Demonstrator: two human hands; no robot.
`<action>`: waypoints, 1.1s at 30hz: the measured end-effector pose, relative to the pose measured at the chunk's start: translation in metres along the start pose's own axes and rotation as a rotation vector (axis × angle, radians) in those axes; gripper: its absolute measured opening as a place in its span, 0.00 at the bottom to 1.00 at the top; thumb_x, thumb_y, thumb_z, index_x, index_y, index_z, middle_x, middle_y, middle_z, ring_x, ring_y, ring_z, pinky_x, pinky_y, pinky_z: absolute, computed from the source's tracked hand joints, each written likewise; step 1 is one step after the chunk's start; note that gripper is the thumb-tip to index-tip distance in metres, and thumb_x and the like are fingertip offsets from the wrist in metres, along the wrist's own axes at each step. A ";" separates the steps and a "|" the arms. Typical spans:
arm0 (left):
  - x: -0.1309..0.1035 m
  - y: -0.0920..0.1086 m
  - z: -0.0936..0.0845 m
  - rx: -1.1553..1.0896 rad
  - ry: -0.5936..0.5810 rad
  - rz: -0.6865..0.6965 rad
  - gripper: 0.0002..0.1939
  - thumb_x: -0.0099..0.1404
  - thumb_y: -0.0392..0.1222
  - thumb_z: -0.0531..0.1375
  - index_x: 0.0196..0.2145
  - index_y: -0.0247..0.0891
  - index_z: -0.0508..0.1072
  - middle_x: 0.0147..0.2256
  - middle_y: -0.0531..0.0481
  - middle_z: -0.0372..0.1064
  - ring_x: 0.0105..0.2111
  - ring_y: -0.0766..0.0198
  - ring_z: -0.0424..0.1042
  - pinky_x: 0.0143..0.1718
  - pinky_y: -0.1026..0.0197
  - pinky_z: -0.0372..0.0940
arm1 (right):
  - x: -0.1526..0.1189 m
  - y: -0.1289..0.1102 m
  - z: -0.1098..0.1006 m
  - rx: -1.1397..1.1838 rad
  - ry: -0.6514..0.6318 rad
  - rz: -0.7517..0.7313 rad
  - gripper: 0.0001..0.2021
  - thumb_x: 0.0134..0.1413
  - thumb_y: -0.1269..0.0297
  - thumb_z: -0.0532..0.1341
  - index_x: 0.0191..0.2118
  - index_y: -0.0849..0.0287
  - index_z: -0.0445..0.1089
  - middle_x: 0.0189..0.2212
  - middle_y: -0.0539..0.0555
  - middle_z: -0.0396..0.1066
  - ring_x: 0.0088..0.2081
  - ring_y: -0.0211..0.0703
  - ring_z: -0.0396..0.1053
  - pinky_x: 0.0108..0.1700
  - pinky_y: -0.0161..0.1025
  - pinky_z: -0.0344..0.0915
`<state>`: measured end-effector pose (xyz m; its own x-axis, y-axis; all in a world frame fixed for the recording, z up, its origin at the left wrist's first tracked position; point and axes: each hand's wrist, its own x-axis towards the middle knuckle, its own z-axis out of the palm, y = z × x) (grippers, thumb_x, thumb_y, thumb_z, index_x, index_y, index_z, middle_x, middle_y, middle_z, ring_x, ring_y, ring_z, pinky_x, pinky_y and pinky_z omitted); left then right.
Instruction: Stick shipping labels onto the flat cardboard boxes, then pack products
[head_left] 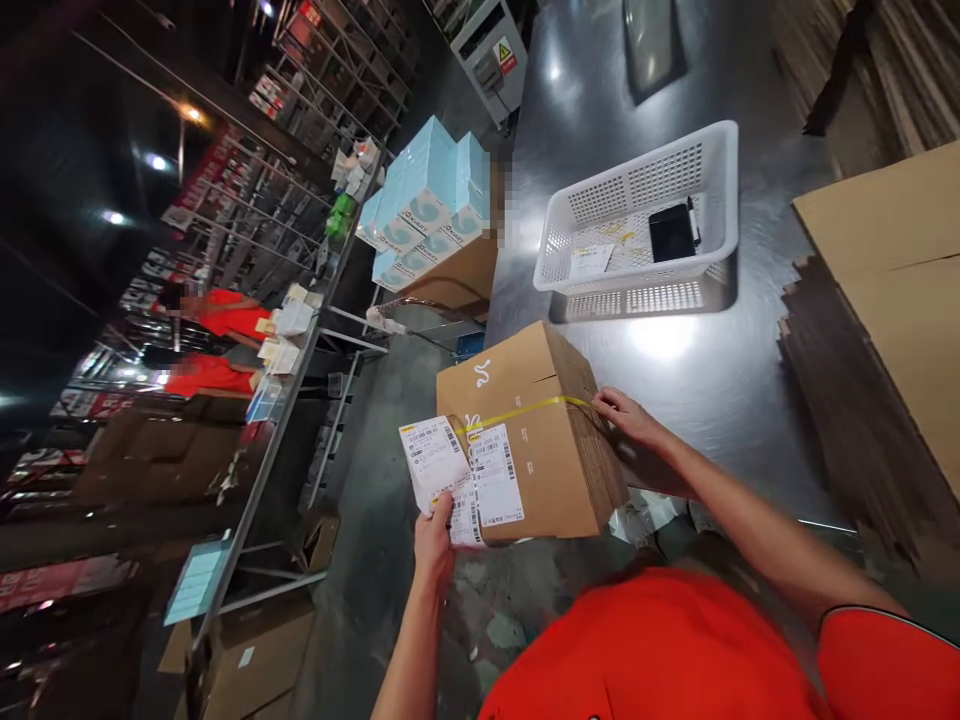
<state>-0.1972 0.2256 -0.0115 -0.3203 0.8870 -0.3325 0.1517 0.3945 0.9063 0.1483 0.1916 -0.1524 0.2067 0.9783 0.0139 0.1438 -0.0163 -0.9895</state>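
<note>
A bundle of flat brown cardboard (559, 470) rests at the near edge of the metal table, with a yellow strap (517, 411) running across it. Printed white label sheets (435, 460) lie over its left side, one of them sticking out past the edge. My left hand (435, 540) grips the lower part of these sheets, thumb on top. At the bundle's right side, my right hand (626, 415) pinches the yellow strap with closed fingers.
A white plastic basket (637, 275) on the metal table (757, 400) holds a black item and papers. Stacked cardboard (892, 250) stands at the right. Light-blue boxes (427, 195) are piled beyond the table's left side. Two people in red work far left.
</note>
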 end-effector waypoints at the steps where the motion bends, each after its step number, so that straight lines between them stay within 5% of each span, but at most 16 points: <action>1: 0.000 0.000 0.000 0.000 -0.003 0.000 0.07 0.61 0.35 0.62 0.38 0.35 0.76 0.33 0.51 0.78 0.29 0.64 0.76 0.37 0.62 0.71 | 0.001 -0.001 0.004 -0.066 0.019 0.004 0.16 0.61 0.52 0.45 0.30 0.56 0.59 0.30 0.52 0.65 0.35 0.41 0.63 0.39 0.38 0.63; 7: 0.000 0.000 -0.001 -0.008 -0.036 0.001 0.07 0.62 0.36 0.61 0.38 0.36 0.76 0.34 0.51 0.79 0.32 0.63 0.77 0.43 0.59 0.71 | 0.004 0.007 0.015 -0.316 0.094 0.085 0.10 0.61 0.63 0.47 0.32 0.58 0.61 0.35 0.58 0.68 0.38 0.44 0.65 0.43 0.40 0.62; 13: -0.002 0.000 0.001 0.057 -0.016 0.015 0.10 0.59 0.39 0.64 0.39 0.34 0.77 0.36 0.47 0.79 0.35 0.59 0.77 0.41 0.59 0.71 | 0.006 0.033 -0.036 -0.540 0.218 0.296 0.11 0.57 0.71 0.50 0.40 0.69 0.66 0.42 0.75 0.67 0.50 0.64 0.62 0.49 0.58 0.57; 15: -0.001 0.000 0.001 0.044 -0.037 0.035 0.12 0.57 0.40 0.65 0.39 0.34 0.77 0.37 0.47 0.78 0.35 0.60 0.77 0.41 0.59 0.71 | 0.009 0.026 -0.043 -0.544 0.237 0.231 0.15 0.57 0.68 0.53 0.48 0.70 0.65 0.50 0.76 0.64 0.55 0.66 0.58 0.53 0.60 0.56; 18: 0.002 0.004 -0.003 0.059 -0.066 0.054 0.14 0.53 0.43 0.67 0.36 0.33 0.77 0.36 0.46 0.78 0.33 0.59 0.76 0.39 0.59 0.71 | 0.009 -0.003 -0.026 -0.347 0.123 -0.066 0.22 0.59 0.58 0.53 0.57 0.61 0.59 0.56 0.65 0.62 0.58 0.55 0.58 0.57 0.51 0.58; 22: -0.011 0.022 -0.005 0.159 0.074 0.236 0.17 0.49 0.47 0.68 0.32 0.30 0.77 0.31 0.45 0.78 0.32 0.57 0.75 0.36 0.59 0.70 | -0.002 -0.033 0.005 -0.120 0.058 -0.154 0.20 0.62 0.49 0.47 0.48 0.57 0.65 0.45 0.59 0.69 0.48 0.48 0.67 0.50 0.45 0.63; 25: -0.040 0.031 0.022 0.051 0.157 0.442 0.19 0.50 0.50 0.67 0.34 0.31 0.78 0.33 0.46 0.78 0.36 0.57 0.76 0.39 0.60 0.69 | -0.001 -0.032 0.010 -0.081 0.056 -0.127 0.22 0.60 0.44 0.46 0.34 0.57 0.64 0.33 0.55 0.68 0.37 0.45 0.66 0.42 0.42 0.64; 29: -0.074 0.026 0.087 0.029 -0.243 0.379 0.21 0.50 0.52 0.67 0.35 0.32 0.79 0.36 0.42 0.79 0.39 0.54 0.77 0.43 0.56 0.70 | 0.006 -0.040 0.000 -0.051 0.080 -0.044 0.28 0.53 0.33 0.46 0.23 0.55 0.58 0.22 0.49 0.59 0.27 0.40 0.59 0.32 0.38 0.60; 31: -0.079 0.023 0.110 0.007 -0.331 0.359 0.22 0.50 0.53 0.67 0.37 0.32 0.80 0.39 0.41 0.78 0.42 0.53 0.76 0.46 0.55 0.69 | -0.001 -0.069 -0.011 -0.050 0.123 0.018 0.30 0.51 0.31 0.48 0.20 0.55 0.55 0.18 0.47 0.55 0.25 0.38 0.55 0.28 0.36 0.56; 33: -0.077 0.020 0.120 -0.036 -0.351 0.337 0.23 0.50 0.53 0.67 0.38 0.32 0.79 0.41 0.41 0.78 0.44 0.52 0.75 0.47 0.55 0.68 | -0.015 -0.116 -0.027 0.014 0.021 -0.023 0.29 0.53 0.33 0.49 0.21 0.57 0.58 0.18 0.47 0.56 0.23 0.36 0.54 0.27 0.35 0.55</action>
<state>-0.0574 0.1937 0.0017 0.0769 0.9937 -0.0814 0.1581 0.0684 0.9851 0.1545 0.1734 -0.0340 0.2236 0.9738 0.0401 0.1351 0.0097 -0.9908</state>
